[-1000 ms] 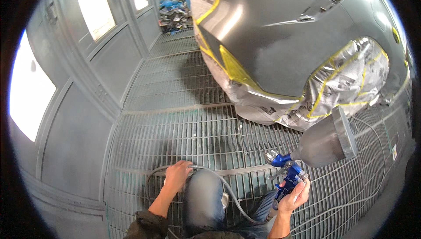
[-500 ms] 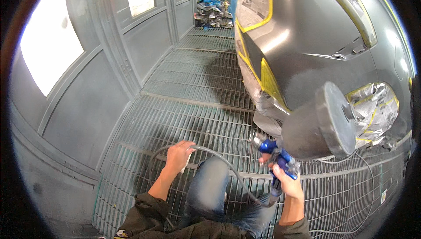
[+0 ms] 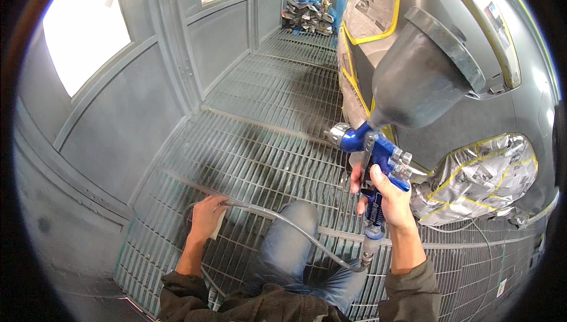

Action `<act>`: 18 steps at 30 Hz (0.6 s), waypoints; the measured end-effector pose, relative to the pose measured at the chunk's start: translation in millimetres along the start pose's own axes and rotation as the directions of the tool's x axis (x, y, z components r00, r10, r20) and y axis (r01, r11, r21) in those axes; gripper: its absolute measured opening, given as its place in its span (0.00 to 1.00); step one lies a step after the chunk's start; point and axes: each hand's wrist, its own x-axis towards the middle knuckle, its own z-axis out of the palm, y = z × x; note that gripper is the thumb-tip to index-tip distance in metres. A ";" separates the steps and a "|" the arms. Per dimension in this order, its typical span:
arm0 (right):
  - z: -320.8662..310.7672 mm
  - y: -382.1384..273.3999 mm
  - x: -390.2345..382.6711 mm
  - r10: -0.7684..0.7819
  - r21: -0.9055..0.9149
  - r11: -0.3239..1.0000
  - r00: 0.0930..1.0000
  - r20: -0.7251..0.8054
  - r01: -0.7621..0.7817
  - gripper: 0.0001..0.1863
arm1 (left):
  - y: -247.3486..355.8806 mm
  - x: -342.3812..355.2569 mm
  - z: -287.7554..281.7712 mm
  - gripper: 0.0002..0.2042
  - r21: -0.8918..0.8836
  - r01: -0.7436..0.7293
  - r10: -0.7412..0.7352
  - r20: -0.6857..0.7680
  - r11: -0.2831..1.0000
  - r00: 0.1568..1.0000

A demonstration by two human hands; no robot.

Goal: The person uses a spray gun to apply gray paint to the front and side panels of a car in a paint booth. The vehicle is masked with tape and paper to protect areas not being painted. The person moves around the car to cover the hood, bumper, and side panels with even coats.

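Observation:
My right hand (image 3: 387,195) grips a blue spray gun (image 3: 378,154) upright, fingers around the handle and trigger, its silver nozzle (image 3: 339,135) pointing left. A dark grey paint cup (image 3: 420,71) sits on top, in front of a grey car's rear corner (image 3: 478,115), which is masked with newspaper, yellow tape and crinkled sheeting (image 3: 472,177). A grey air hose (image 3: 271,215) curves from the gun's base to my left hand (image 3: 205,216), which is closed on it and on a pale flat piece that I cannot make out, above the floor grating.
A grey booth wall (image 3: 118,115) with bright panes runs along the left. A heap of crumpled paper and blue plastic (image 3: 307,12) lies at the far end of the grated aisle (image 3: 248,103). My bent knee (image 3: 283,233) is below the hose. Another hose (image 3: 490,257) lies on the floor at right.
My right hand has raised the spray gun, so it now stands higher against the car. My left hand has shifted slightly left with the hose. My view has swung up the aisle.

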 end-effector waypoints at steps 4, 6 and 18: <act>10.1 -5.8 -6.4 -0.010 0.110 0.994 0.999 -0.032 0.014 0.24 | 5.4 -5.0 -7.1 0.12 0.090 -0.008 -0.003 0.117 0.996 0.993; -8.4 3.1 -7.9 0.054 0.159 0.985 0.996 0.065 -0.064 0.24 | 41.9 -7.2 -8.5 0.13 -0.116 -0.022 0.049 0.234 0.993 0.971; 8.0 2.4 -44.1 -0.047 0.224 0.973 0.997 -0.069 0.061 0.26 | 255.0 -7.3 90.1 0.14 -0.775 0.473 0.381 0.623 0.419 0.684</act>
